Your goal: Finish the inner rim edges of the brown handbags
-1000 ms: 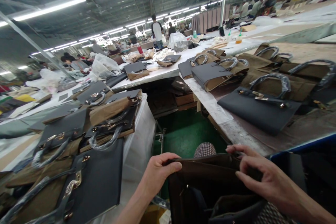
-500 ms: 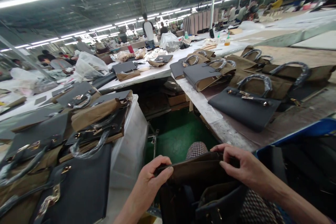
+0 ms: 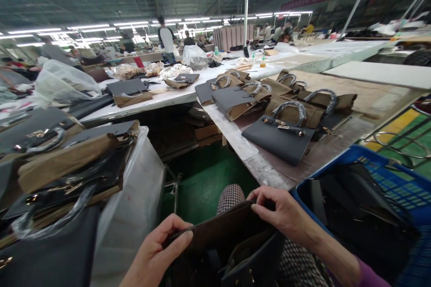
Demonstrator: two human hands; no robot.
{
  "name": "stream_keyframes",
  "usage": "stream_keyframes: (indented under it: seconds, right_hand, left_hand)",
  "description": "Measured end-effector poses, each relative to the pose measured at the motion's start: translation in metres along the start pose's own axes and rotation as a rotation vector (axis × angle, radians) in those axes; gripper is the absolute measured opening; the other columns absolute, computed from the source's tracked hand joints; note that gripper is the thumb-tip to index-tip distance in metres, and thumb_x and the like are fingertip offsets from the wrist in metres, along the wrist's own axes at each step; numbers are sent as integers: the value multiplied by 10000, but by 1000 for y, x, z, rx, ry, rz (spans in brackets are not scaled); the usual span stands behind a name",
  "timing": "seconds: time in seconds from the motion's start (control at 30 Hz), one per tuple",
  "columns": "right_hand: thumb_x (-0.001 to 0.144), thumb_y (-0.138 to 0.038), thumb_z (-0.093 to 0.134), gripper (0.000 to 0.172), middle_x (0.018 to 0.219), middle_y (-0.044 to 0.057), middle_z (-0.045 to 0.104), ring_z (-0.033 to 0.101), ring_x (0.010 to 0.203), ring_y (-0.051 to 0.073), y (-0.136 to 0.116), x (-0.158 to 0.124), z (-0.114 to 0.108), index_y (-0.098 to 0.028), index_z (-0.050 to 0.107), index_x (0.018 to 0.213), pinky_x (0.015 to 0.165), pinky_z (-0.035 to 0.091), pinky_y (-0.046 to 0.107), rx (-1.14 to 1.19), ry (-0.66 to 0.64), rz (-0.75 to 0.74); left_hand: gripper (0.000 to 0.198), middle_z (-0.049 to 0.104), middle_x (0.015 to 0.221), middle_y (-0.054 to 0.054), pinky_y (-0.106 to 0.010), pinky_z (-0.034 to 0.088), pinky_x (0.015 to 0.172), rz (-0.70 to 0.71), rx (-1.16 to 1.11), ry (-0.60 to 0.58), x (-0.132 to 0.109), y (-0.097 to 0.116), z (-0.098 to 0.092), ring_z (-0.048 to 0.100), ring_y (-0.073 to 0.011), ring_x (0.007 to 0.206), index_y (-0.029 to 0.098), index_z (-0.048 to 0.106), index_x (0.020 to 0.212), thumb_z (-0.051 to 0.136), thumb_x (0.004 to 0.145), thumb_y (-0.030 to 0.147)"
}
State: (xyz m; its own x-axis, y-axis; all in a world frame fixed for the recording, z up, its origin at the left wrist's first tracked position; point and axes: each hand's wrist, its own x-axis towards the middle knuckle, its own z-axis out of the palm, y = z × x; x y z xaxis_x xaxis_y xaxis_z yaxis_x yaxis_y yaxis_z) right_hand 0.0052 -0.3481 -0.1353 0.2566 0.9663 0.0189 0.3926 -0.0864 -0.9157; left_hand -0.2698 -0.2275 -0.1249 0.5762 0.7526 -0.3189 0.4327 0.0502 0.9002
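Observation:
A dark handbag (image 3: 225, 228) with a brown lining rests on my lap, its mouth tipped toward me. My left hand (image 3: 161, 244) pinches the left end of its top edge between thumb and fingers. At the right end of that same edge, my right hand (image 3: 278, 210) grips with thumb and bent fingers. Inside, a lined pocket or flap (image 3: 244, 251) shows; the lower part of the bag is in shadow and cut off by the frame.
Black handbags (image 3: 279, 136) with wrapped handles lie on the right table, more bags (image 3: 67, 175) on the left. A blue crate (image 3: 380, 161) holding dark pieces stands at my right. A white bin (image 3: 131, 206) is at left. People (image 3: 166, 40) work farther back.
My view has turned right, showing more of the blue crate. Both hands keep their grip on the bag's edge, and the bag looks much the same.

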Motion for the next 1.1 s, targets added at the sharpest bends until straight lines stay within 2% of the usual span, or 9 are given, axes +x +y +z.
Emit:
stream_keyframes:
  seconds: [0.33, 0.5, 0.63, 0.77, 0.9, 1.03, 1.1]
  right_hand:
    - [795, -180, 587, 200, 858, 2, 706, 654, 800, 172, 2, 0, 9, -191, 520, 607, 740, 459, 272, -22, 109, 41]
    - [787, -199, 585, 202, 855, 0, 715, 659, 784, 175, -1, -1, 10, -194, 526, 593, 725, 459, 273, -34, 125, 58]
    - [786, -234, 582, 212, 844, 1, 719, 662, 771, 181, 1, -1, 14, -198, 525, 586, 709, 458, 274, -66, 128, 75]
    - [795, -283, 573, 221, 859, 2, 719, 663, 769, 184, 1, 1, 16, -203, 534, 593, 699, 460, 277, -79, 107, 87]
    - [802, -306, 570, 231, 880, -2, 719, 664, 769, 182, 0, 2, 17, -206, 534, 597, 697, 463, 277, -93, 80, 88]
    - [808, -325, 573, 242, 888, 0, 716, 663, 780, 186, 1, 0, 16, -208, 528, 600, 707, 466, 278, -107, 70, 80]
    - [811, -342, 571, 253, 895, 6, 714, 663, 790, 190, 3, 0, 16, -210, 527, 600, 706, 470, 276, -101, 67, 81]
  left_hand:
    - [348, 618, 676, 4, -211, 429, 582, 31, -28, 54, -6, 1, 4, 554, -156, 651, 190, 658, 786, 648, 763, 537]
    - [316, 613, 686, 9, -207, 420, 598, 18, -41, 25, -5, 2, 1, 540, -142, 652, 184, 636, 784, 653, 772, 500]
    - [272, 583, 722, 26, -200, 401, 608, 22, 35, -49, -3, 9, -5, 512, -131, 676, 190, 596, 848, 647, 787, 450]
    - [253, 608, 834, 13, -222, 408, 679, 68, 194, -171, -1, 28, -8, 528, -147, 764, 197, 610, 963, 611, 831, 413]
    - [333, 558, 719, 29, -204, 343, 585, 44, 283, -320, 8, 44, -12, 465, -111, 659, 167, 667, 892, 498, 902, 454]
    - [237, 601, 744, 25, -200, 375, 612, -62, 148, -411, 14, 47, -18, 501, -108, 665, 157, 669, 930, 612, 823, 361]
    - [223, 616, 751, 30, -206, 394, 619, -80, 156, -401, 10, 46, -18, 531, -119, 675, 169, 660, 947, 661, 768, 302]
